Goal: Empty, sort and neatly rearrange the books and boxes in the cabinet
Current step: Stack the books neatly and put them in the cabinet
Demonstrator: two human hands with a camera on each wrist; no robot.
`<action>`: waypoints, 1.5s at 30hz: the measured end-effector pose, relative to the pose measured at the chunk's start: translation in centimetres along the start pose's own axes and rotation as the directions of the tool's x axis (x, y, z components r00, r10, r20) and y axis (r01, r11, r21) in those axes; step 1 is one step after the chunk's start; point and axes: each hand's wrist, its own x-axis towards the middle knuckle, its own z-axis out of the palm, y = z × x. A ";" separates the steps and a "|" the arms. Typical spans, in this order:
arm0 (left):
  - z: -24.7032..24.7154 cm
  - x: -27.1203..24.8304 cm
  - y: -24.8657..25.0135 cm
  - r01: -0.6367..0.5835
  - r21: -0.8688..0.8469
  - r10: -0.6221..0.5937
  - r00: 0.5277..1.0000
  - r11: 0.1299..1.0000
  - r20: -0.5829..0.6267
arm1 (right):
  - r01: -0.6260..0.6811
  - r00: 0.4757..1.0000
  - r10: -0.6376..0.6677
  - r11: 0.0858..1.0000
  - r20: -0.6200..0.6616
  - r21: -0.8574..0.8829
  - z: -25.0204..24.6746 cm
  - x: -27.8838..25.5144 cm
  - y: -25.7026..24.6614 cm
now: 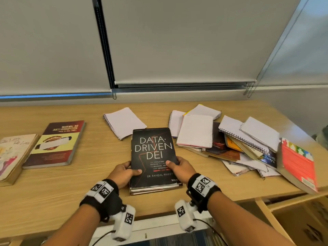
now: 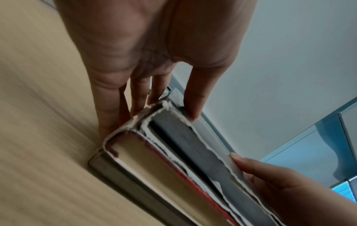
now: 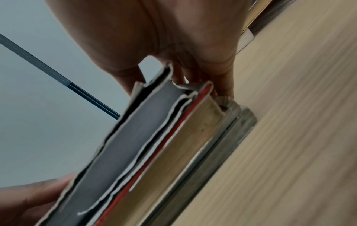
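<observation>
A black hardcover book [image 1: 152, 153] titled "Data-Driven DEI" lies on the wooden cabinet top [image 1: 99, 157], near its front edge. My left hand [image 1: 124, 172] grips its lower left side, thumb on the cover and fingers under the edge. My right hand [image 1: 181, 167] grips the lower right side the same way. In the left wrist view the book's bottom edge [image 2: 173, 160] shows a worn, torn dust jacket and yellowed pages, with my left hand [image 2: 150, 85] holding the corner. In the right wrist view the book [image 3: 154, 145] rests with its back on the wood, held by my right hand [image 3: 183, 64].
Two books lie at the left: a maroon and yellow one [image 1: 56, 142] and a pale illustrated one [image 1: 12, 153]. A white spiral notebook [image 1: 124, 122] lies behind the black book. A loose heap of notebooks and books [image 1: 230, 139] fills the right, ending in an orange book [image 1: 298, 164] overhanging the edge. Cardboard boxes [image 1: 305, 226] stand below.
</observation>
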 end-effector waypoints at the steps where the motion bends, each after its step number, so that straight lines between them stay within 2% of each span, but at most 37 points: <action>1: 0.4 0.1 0.4 0.002 0.013 -0.002 1.000 1.000 -0.003 | -0.001 1.000 0.001 1.000 -0.003 -0.012 -0.3 0.4 -0.1; 6: 0.4 1.1 1.0 0.046 0.137 -0.049 0.999 0.990 0.018 | 0.015 0.999 -0.008 0.991 0.052 -0.133 -2.5 0.9 -0.1; 8: -0.1 1.2 0.9 -0.004 0.266 0.013 0.999 0.964 -0.031 | 0.081 0.997 -0.079 0.956 0.018 -0.281 -4.4 0.4 0.4; 9: -0.2 1.4 0.9 -0.061 0.398 0.108 0.989 0.915 -0.096 | 0.129 0.988 -0.154 0.911 -0.032 -0.391 -5.7 0.2 0.9; 11: 0.3 1.6 1.0 -0.156 0.639 0.343 0.922 0.753 -0.179 | 0.207 0.932 -0.349 0.730 -0.094 -0.651 -9.0 0.0 1.9; 13: 2.1 1.5 1.5 -0.236 0.767 0.515 0.845 0.596 -0.140 | 0.200 0.887 -0.454 0.551 -0.090 -0.810 -12.4 0.5 2.6; 14: 3.3 1.3 1.8 -0.282 0.800 0.559 0.825 0.530 -0.080 | 0.173 0.884 -0.459 0.487 -0.082 -0.856 -13.8 1.1 2.9; 16: 6.2 0.7 2.4 -0.373 0.826 0.558 0.825 0.422 0.088 | 0.109 0.903 -0.423 0.388 -0.072 -0.915 -16.1 2.6 3.4; 18: 9.1 0.3 2.5 -0.425 0.853 0.456 0.851 0.303 0.262 | 0.078 0.928 -0.372 0.283 -0.035 -0.956 -17.6 3.7 3.7; 19: 10.2 0.3 2.4 -0.418 0.880 0.399 0.863 0.224 0.308 | 0.072 0.937 -0.348 0.218 -0.008 -0.973 -17.9 4.0 3.8; 21: 11.7 0.8 1.8 -0.367 0.927 0.339 0.883 0.072 0.324 | 0.062 0.945 -0.328 0.119 0.019 -0.991 -17.9 4.4 3.6; 22: 12.0 1.1 1.4 -0.349 0.936 0.333 0.888 0.037 0.318 | 0.059 0.945 -0.327 0.099 0.023 -0.993 -17.8 4.6 3.4; 26: 11.9 1.5 0.3 -0.352 0.935 0.349 0.882 0.039 0.318 | 0.068 0.954 -0.291 -0.007 0.067 -0.998 -17.4 5.1 2.6; 29: 12.3 1.4 0.4 -0.325 0.946 0.341 0.891 0.018 0.300 | 0.132 0.950 -0.273 -0.096 0.153 -0.987 -18.0 4.4 1.3; 34: 12.6 0.8 0.7 -0.315 0.949 0.343 0.893 0.016 0.291 | 0.272 0.885 -0.331 -0.204 0.328 -0.940 -19.3 2.6 -2.3; 39: 12.5 1.0 0.8 -0.315 0.949 0.298 0.908 0.018 0.296 | 0.317 0.852 -0.395 -0.133 0.343 -0.939 -19.5 0.7 -4.8; 41: 12.4 0.9 0.8 -0.336 0.941 0.288 0.906 0.043 0.310 | 0.322 0.830 -0.446 -0.107 0.335 -0.941 -19.3 -0.4 -5.1; 43: 12.4 0.9 0.9 -0.354 0.932 0.269 0.908 0.079 0.322 | 0.318 0.803 -0.520 -0.039 0.291 -0.947 -19.4 -1.8 -5.5; 45: 12.4 0.4 1.3 -0.346 0.930 0.280 0.911 0.120 0.303 | 0.309 0.776 -0.595 0.068 0.210 -0.949 -19.8 -3.4 -7.0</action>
